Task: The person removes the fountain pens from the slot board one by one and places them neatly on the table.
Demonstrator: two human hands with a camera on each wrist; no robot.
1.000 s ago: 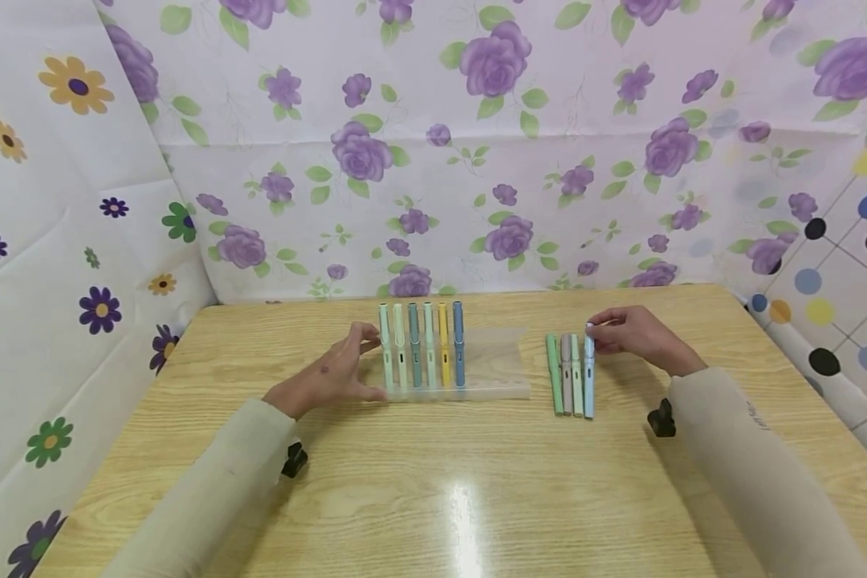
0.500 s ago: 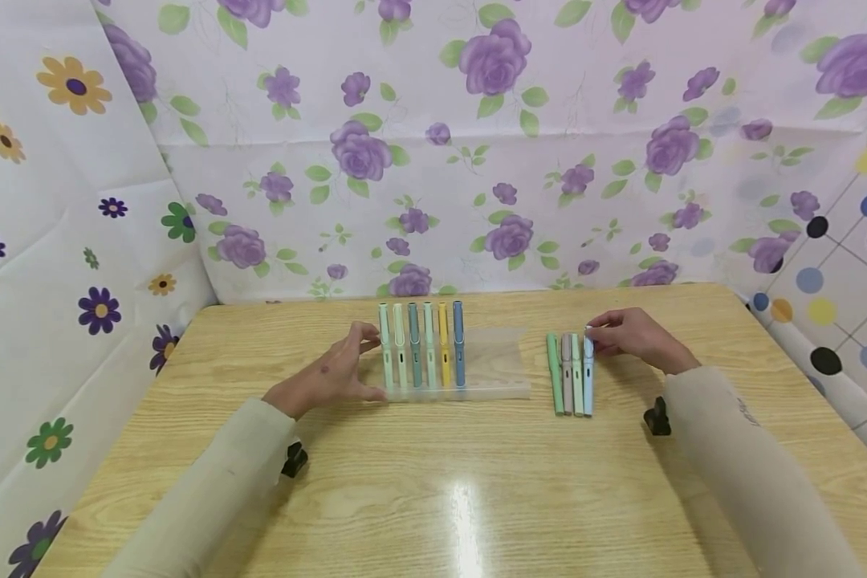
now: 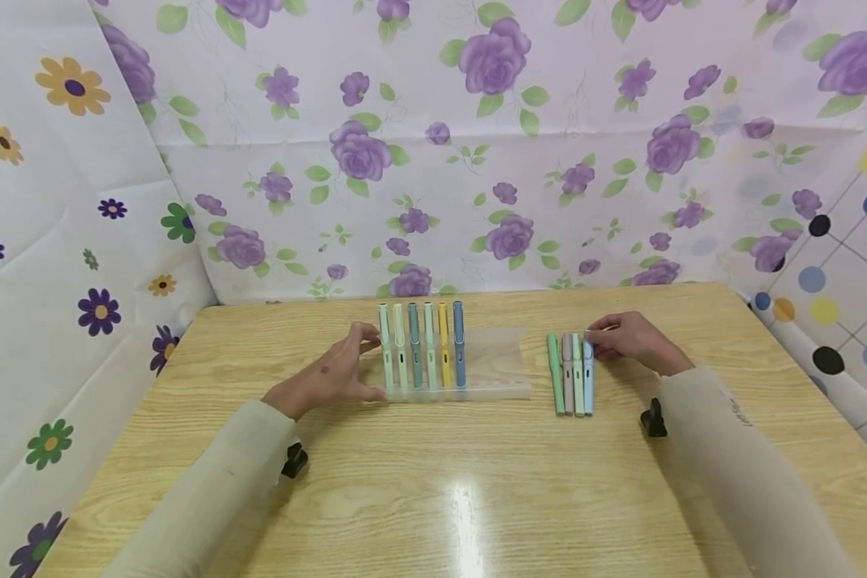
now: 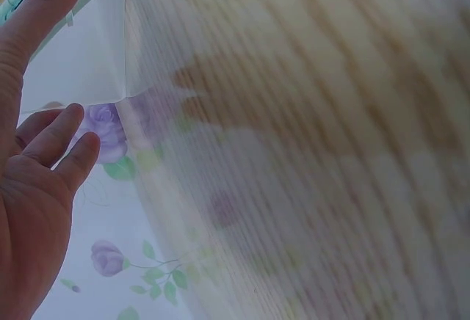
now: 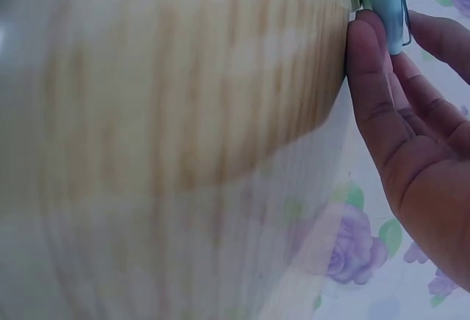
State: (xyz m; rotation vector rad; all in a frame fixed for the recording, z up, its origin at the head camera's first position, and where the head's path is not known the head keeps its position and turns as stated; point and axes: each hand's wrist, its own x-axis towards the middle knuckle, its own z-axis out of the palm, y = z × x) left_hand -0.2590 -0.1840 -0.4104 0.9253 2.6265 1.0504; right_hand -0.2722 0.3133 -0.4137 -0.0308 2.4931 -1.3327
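A clear plastic pen stand (image 3: 494,361) stands on the table, holding a row of several pens side by side. The rightmost of these is a blue pen (image 3: 459,345), beside a yellow pen (image 3: 445,345). My left hand (image 3: 335,371) holds the stand's left end, thumb at the front lip and fingers at the back. To the right of the stand lie a green pen (image 3: 555,377), a greyish-mauve pen (image 3: 567,377), a pale green pen (image 3: 578,377) and a light blue pen (image 3: 588,381). My right hand (image 3: 636,337) pinches the light blue pen's clip end.
The wooden table (image 3: 376,490) reaches back to a flower-printed sheet (image 3: 419,177). The stand's right part has bare slots beside the blue pen. Black wrist mounts (image 3: 653,419) hang under the sleeves.
The light blue pen has shifted slightly left, closer against the pale green one, its clip end lower. My right hand moved slightly left and toward me with it. My left hand stays put.
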